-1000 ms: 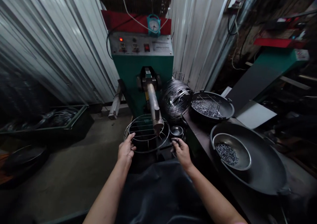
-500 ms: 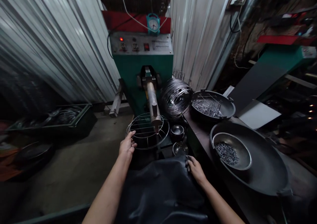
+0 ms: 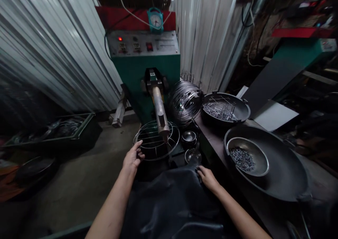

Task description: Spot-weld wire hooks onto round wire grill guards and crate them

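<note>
My left hand (image 3: pixel 133 158) is closed at the left rim of a round wire rack (image 3: pixel 150 148), thumb and fingers pinching the wire. The rack lies roughly level beneath the tip of a thick metal arm (image 3: pixel 160 110), which hides part of its bars. My right hand (image 3: pixel 208 178) is at the edge of the black apron (image 3: pixel 169 193), just below a small metal bowl (image 3: pixel 192 155). Its fingers are curled together; what they hold, if anything, cannot be made out. Behind the first bowl stands a second small bowl (image 3: pixel 189 136).
A green machine (image 3: pixel 148 64) with a lit red lamp carries the arm. To its right are a wire coil (image 3: pixel 185 103) and a black pan (image 3: pixel 244 112) of metal pieces. Nearer, a large pan (image 3: pixel 285 168) holds a metal bowl (image 3: pixel 265 161) of short rods.
The view has shifted slightly, so the machine appears further left. My left hand keeps its pinch on the rack. My right hand has drawn back a little from the small bowl.
</note>
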Motion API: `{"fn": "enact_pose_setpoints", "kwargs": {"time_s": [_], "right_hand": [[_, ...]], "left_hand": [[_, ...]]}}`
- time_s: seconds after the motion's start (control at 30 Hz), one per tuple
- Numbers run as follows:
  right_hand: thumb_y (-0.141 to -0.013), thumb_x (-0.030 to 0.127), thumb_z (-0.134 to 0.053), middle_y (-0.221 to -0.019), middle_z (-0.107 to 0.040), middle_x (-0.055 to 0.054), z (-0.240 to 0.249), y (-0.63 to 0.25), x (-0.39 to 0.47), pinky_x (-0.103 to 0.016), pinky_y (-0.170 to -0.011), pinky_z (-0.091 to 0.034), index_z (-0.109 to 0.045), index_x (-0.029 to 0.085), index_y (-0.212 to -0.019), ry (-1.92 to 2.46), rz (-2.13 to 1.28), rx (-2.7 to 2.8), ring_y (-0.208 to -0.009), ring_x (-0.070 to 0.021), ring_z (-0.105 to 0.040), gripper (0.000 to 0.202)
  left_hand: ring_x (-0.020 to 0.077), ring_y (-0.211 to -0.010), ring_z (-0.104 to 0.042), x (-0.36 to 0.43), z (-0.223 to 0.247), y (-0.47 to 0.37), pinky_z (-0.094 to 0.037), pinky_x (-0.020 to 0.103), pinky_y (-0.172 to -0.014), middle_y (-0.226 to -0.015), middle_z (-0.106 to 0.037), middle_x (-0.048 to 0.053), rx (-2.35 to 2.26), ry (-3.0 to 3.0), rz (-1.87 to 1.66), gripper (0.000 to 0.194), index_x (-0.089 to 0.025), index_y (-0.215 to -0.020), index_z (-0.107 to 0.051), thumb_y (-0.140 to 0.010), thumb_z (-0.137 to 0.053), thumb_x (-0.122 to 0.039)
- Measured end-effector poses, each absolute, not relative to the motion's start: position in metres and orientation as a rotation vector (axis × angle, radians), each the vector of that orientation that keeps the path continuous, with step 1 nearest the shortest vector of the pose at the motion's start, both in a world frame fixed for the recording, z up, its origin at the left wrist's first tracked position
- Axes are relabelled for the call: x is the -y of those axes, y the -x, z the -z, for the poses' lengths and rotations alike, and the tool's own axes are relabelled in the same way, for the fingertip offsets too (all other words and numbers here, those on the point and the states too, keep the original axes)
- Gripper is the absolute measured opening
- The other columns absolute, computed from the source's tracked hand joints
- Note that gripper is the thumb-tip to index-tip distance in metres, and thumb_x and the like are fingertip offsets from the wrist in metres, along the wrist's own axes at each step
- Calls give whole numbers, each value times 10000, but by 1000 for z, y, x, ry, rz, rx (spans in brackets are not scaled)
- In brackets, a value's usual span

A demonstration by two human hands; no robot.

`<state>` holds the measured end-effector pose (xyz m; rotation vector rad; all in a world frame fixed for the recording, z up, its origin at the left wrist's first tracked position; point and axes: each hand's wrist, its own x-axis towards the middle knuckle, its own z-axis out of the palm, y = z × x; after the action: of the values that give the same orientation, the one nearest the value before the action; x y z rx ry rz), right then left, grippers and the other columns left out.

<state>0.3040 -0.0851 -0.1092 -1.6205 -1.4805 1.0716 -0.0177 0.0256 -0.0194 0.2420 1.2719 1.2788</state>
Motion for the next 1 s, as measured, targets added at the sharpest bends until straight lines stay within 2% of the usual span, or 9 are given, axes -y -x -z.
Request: {"fn": "enact_pose_setpoints", "kwargs": {"time_s": [0.07,0.2,0.3,0.43,0.53,0.6,0.8,0.9,1.0], "right_hand": [[-751,391,-512,-616,-591,-9,90,-292,73,-247,-532,-438,-592,181,-718,1543,-1122,1415,-559,-147,-558,226],[-807,394,-492,-783,-638,-27,42,-244,51,-242,-565,-465,-554,196,-904,1140,-1220,1181,-617,-132,-607,230],[-818,366,-502,-848,-657,-33,21,-207,40,-238,-590,-478,-565,202,-907,975,-1184,1261,-664,-135,-635,197],[-813,295,-502,-709,-655,-14,23,-187,35,-238,-594,-477,-609,190,-866,1067,-945,1483,-625,-139,-622,159],[-805,271,-504,-727,-664,-21,28,-189,37,-244,-629,-479,-632,191,-862,1137,-825,1525,-654,-146,-621,161],[-801,278,-509,-764,-668,-29,27,-191,39,-246,-629,-482,-632,187,-891,1146,-867,1459,-650,-143,-623,178],[-776,362,-533,-763,-650,-42,18,-189,33,-202,-461,-435,-582,164,-888,1043,-1278,1017,-582,-125,-619,232],[-764,346,-554,-770,-650,-32,20,-187,33,-193,-462,-427,-591,173,-846,1042,-1243,1098,-594,-120,-617,195],[-760,297,-559,-687,-645,-8,25,-186,37,-192,-438,-401,-614,185,-828,1135,-1156,1270,-552,-116,-596,142]], "left_hand": [[4,-333,-219,-23,22,15,-183,144,-325,-446,-254,-128,-1296,-228,-1359,421,-190,-614,-353,-486,-745,-272],[5,-338,-220,-11,24,3,-179,153,-329,-458,-254,-128,-1335,-218,-1472,413,-191,-615,-357,-478,-730,-302],[7,-343,-229,-1,19,-8,-185,162,-333,-466,-265,-126,-1350,-244,-1516,423,-193,-615,-356,-461,-725,-330],[13,-360,-248,9,11,-19,-196,169,-338,-481,-308,-121,-1400,-251,-1594,433,-188,-636,-377,-434,-734,-327],[17,-373,-259,12,7,-24,-205,170,-343,-492,-335,-118,-1418,-238,-1650,435,-184,-663,-399,-424,-741,-304],[17,-374,-255,12,7,-25,-206,172,-346,-498,-340,-118,-1403,-232,-1670,437,-186,-669,-393,-429,-740,-299],[17,-379,-234,10,12,-26,-178,173,-346,-491,-321,-116,-1369,-214,-1662,437,-192,-643,-365,-439,-736,-298],[21,-385,-234,10,12,-26,-186,174,-345,-489,-317,-114,-1377,-205,-1655,433,-194,-641,-362,-441,-732,-295],[19,-385,-236,10,11,-24,-202,173,-353,-498,-313,-117,-1402,-203,-1662,421,-192,-659,-374,-451,-723,-302]]}}
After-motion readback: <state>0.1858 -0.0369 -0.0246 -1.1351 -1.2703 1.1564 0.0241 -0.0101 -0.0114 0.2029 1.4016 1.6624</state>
